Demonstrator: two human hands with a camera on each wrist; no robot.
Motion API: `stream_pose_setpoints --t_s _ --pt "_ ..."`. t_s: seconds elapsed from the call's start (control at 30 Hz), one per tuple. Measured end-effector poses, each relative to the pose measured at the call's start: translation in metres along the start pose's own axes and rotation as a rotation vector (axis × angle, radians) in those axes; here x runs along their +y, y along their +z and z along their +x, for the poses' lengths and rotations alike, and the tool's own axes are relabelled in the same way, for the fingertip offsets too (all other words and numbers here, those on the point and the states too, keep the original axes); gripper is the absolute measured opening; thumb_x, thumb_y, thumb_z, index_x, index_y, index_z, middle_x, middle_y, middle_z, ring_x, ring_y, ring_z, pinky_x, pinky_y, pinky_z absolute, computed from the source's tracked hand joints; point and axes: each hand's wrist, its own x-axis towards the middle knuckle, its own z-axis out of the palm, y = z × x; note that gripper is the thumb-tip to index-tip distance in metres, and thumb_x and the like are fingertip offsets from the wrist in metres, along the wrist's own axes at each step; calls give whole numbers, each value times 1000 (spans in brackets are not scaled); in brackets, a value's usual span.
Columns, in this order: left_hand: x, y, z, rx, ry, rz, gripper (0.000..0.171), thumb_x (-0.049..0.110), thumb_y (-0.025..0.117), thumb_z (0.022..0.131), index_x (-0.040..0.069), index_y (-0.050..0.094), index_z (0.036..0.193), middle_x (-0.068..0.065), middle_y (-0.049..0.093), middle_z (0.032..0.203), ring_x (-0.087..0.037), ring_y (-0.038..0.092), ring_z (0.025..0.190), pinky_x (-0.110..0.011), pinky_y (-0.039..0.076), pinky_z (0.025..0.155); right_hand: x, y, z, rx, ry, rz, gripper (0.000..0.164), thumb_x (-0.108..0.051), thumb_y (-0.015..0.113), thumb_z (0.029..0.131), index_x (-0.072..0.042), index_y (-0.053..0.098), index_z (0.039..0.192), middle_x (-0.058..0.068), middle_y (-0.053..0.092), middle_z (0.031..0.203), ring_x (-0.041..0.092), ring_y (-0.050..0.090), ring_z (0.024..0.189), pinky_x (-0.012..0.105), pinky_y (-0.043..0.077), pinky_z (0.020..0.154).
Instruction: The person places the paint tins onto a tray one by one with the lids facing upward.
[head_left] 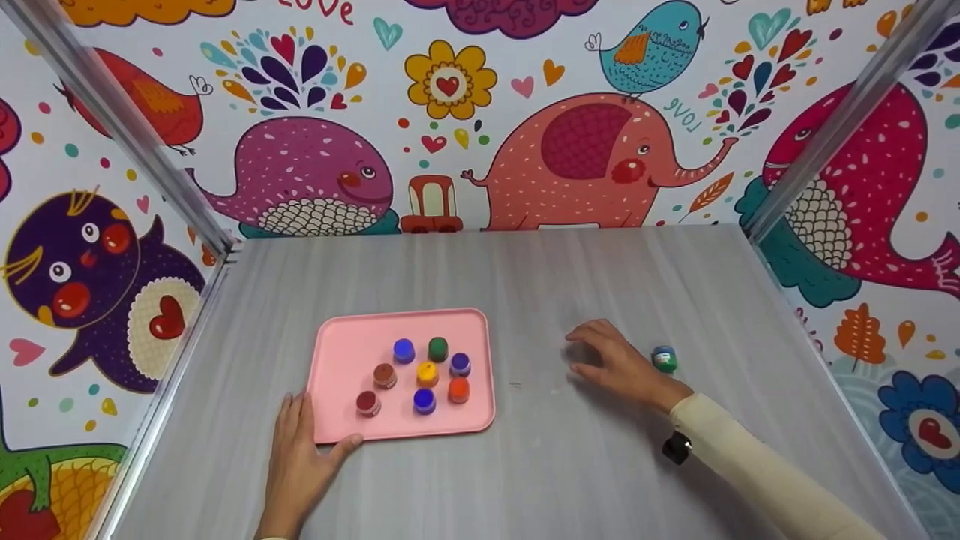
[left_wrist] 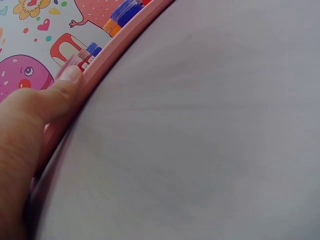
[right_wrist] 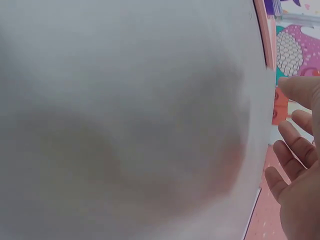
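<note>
A pink tray [head_left: 345,337] lies left of centre on the table with several small paint jars on it, among them a yellow-lidded jar [head_left: 427,373], a green-lidded jar [head_left: 437,349] and an orange-lidded jar [head_left: 458,389]. My left hand [head_left: 300,457] holds the tray's near left corner, fingers along the left side and thumb over the front rim [left_wrist: 107,55]. Above the table, right of the tray, my right hand [head_left: 619,367] has its fingers spread and loosely bent, holding nothing. Just beyond that wrist, a single green paint jar [head_left: 664,358] stands on the table.
The grey table [head_left: 525,480] runs back to a wall [head_left: 450,157] printed with cartoon animals. Metal posts [head_left: 832,127] rise at the table's far corners, and a metal edge [head_left: 165,390] follows its left side. A black device [head_left: 676,447] is strapped at my right wrist.
</note>
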Motion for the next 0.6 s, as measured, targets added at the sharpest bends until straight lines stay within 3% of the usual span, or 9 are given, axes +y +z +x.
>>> stream_pose_setpoints --t_s 0.2,0.43,0.6 --pt "-2 0 2 19 28 4 136 67 86 87 -8 11 172 -35 13 177 -51 2 167 -68 7 133 9 -11 -14 81 10 4 42 -2 89 92 3 72 131 13 69 130 31 59 126 16 41 109" --pt "-4 1 1 51 61 -3 133 64 88 87 -10 16 171 -36 18 175 -53 6 166 -68 8 133 20 -24 -34 127 109 -5 42 -3 89 92 4 72 131 9 67 132 32 57 127 15 40 107" --pt "-1 1 1 21 35 0 136 67 86 87 -8 12 172 -35 14 177 -52 4 167 -68 7 133 26 -36 -49 157 177 -22 42 -3 88 93 2 73 131 9 67 132 30 58 125 27 50 102"
